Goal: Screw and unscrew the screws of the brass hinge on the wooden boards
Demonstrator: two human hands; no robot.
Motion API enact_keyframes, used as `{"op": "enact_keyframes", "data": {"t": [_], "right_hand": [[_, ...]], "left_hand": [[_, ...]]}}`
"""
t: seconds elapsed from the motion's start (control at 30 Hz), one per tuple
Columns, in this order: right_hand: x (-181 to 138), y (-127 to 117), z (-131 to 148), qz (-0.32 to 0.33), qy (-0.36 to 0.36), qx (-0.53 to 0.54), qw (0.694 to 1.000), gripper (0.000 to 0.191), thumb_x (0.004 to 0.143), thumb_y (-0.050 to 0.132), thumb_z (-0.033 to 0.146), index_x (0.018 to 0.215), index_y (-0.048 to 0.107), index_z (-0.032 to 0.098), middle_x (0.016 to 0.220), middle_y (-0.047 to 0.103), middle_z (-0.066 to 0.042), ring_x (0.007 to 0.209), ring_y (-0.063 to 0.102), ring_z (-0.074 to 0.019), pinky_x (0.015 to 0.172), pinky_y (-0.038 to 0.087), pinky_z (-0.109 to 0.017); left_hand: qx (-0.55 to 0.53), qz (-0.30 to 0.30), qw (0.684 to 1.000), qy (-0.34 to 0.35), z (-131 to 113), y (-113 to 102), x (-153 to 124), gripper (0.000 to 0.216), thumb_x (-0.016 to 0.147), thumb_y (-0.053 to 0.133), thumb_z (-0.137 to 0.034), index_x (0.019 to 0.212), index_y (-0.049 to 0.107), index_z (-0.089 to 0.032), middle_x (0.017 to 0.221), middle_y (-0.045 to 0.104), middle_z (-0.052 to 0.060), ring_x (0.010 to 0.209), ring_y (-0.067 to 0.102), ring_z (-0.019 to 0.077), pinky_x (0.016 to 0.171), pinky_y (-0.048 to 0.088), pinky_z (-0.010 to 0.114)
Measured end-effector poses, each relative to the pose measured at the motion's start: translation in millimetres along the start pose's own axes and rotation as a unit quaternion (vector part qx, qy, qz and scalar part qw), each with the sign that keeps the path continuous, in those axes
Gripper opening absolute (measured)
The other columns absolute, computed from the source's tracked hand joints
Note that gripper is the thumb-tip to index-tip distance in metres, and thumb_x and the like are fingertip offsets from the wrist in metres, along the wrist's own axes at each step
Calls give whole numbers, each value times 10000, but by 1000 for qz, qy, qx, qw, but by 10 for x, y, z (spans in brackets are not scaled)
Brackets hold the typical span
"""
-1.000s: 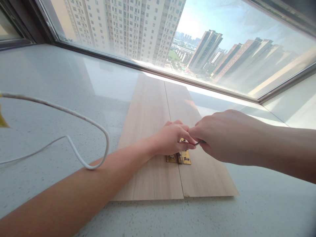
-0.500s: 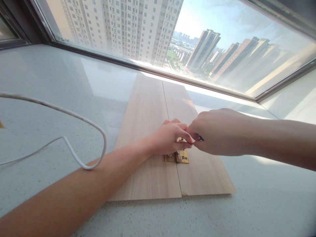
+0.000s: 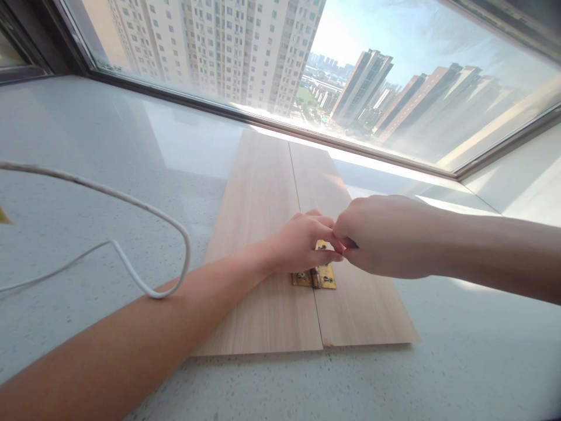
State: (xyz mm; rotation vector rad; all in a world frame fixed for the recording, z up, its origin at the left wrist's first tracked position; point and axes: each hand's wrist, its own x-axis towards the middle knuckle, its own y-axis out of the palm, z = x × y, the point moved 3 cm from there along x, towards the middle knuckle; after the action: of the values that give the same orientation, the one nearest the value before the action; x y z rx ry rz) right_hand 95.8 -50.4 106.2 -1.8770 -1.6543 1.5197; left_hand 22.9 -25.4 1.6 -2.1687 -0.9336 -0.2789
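Note:
Two pale wooden boards [image 3: 263, 234] lie side by side on a speckled white sill, joined near their front end by a brass hinge [image 3: 316, 276]. My left hand [image 3: 302, 244] rests on the hinge, fingers curled and pinched over its upper part. My right hand [image 3: 385, 237] comes in from the right, closed in a pinch that meets the left fingertips just above the hinge. A thin dark tool seen earlier in the right hand is now hidden by the fingers.
A white cable [image 3: 144, 216] loops across the sill at left, over my left forearm. A large window [image 3: 307, 70] runs along the back, its frame just beyond the boards. The sill [image 3: 460, 362] extends on all sides.
My right hand has edged left toward the left fingertips, and the thin dark tool that showed under it is now covered. The left hand and boards stay put.

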Motion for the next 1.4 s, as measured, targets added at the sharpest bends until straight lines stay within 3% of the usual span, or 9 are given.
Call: {"op": "enact_keyframes", "data": {"t": [0.3, 0.47, 0.6, 0.73, 0.87, 1.0, 1.13, 1.27, 1.4], "right_hand": [[-43, 27, 22, -34, -39, -36, 998, 130, 671, 515, 133, 670, 620, 209, 586, 532, -22, 468, 434, -133, 482, 279, -281], [17, 5, 22, 11, 4, 13, 1000, 135, 697, 511, 182, 713, 645, 186, 571, 516, -30, 486, 466, -152, 474, 327, -287], [46, -23, 43, 47, 19, 23, 998, 128, 693, 523, 181, 683, 649, 156, 537, 506, -38, 474, 486, -151, 461, 328, -277], [10, -43, 39, 25, 34, 12, 999, 118, 694, 541, 223, 653, 638, 170, 565, 528, -51, 493, 497, -160, 471, 320, -284], [-53, -30, 28, 0, -12, -37, 999, 120, 666, 546, 165, 709, 645, 217, 653, 585, -37, 530, 501, -155, 489, 298, -283], [-43, 11, 12, -22, -33, -38, 999, 158, 688, 494, 132, 688, 632, 208, 605, 561, -31, 496, 475, -144, 469, 285, -277], [2, 28, 29, -8, -12, 1, 1000, 147, 690, 494, 169, 716, 637, 192, 604, 550, -39, 491, 481, -157, 462, 326, -284], [-7, 8, 71, 15, 15, 8, 1000, 167, 693, 486, 162, 742, 645, 174, 583, 534, -45, 488, 497, -170, 456, 330, -293], [-47, -11, 69, 5, 6, -18, 1000, 147, 677, 526, 165, 746, 653, 193, 629, 565, -49, 531, 523, -174, 471, 312, -286]], "left_hand": [[7, 28, 1000, -13, -4, 12, -17, 161, 853, 539, -269, 890, 692, -239, 959, 652, 27, 1003, 496, 198, 963, 355, 378], [-5, 21, 1000, -3, -4, 11, -12, 131, 789, 623, -312, 878, 681, -236, 1002, 665, 10, 1033, 504, 207, 978, 349, 380], [-14, 9, 1000, 11, 3, 16, -4, 111, 788, 615, -248, 872, 687, -245, 953, 686, 2, 995, 532, 190, 960, 368, 357], [-14, 6, 1000, 12, 14, 27, -2, 112, 797, 595, -225, 831, 702, -229, 999, 686, 9, 979, 534, 191, 959, 370, 367], [-2, 21, 1000, -7, 16, 34, -4, 136, 828, 572, -251, 851, 705, -232, 1043, 673, 10, 1029, 515, 201, 990, 342, 388], [4, 33, 999, -16, 4, 25, -12, 150, 839, 554, -266, 872, 698, -236, 1014, 664, 18, 1039, 511, 199, 993, 336, 389], [-14, 13, 1000, -9, -7, 10, -15, 107, 779, 635, -300, 840, 689, -230, 980, 667, 14, 1020, 528, 199, 983, 347, 365], [-25, 0, 1000, 15, -16, 12, -8, 59, 775, 623, -221, 782, 682, -214, 958, 680, 0, 947, 540, 176, 941, 379, 332], [-22, 12, 1000, -10, -11, 18, -5, 98, 799, 602, -230, 806, 698, -210, 1000, 683, 9, 1006, 518, 191, 977, 354, 360]]}}
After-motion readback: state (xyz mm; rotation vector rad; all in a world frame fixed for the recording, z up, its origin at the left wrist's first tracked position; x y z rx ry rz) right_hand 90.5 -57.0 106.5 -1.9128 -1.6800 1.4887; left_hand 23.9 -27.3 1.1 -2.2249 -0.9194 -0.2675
